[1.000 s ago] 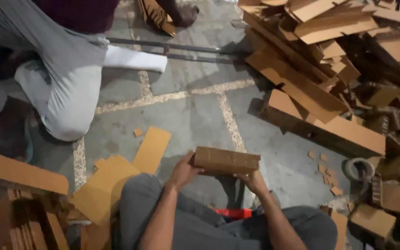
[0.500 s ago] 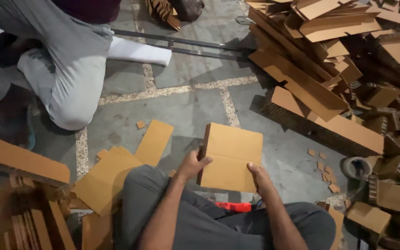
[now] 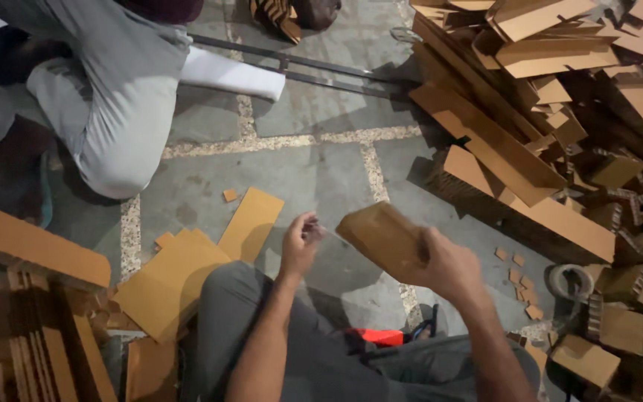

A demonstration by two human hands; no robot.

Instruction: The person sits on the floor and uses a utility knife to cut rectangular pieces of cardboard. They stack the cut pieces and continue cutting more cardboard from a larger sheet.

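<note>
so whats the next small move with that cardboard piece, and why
Probably bring the left hand back onto the cardboard piece. Only the right hand grips it, tilted above the floor, and the left hovers beside it, loosely curled and holding nothing.

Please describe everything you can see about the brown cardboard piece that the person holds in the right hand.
The flat brown cardboard piece looks like plain, unprinted board, roughly rectangular with a rounded-looking near corner, slightly blurred. It is tilted, raised above the grey stone floor in front of the person's knees. Only the right hand grips it, at its right end. The left hand is beside it, apart, fingers loosely curled.
</note>
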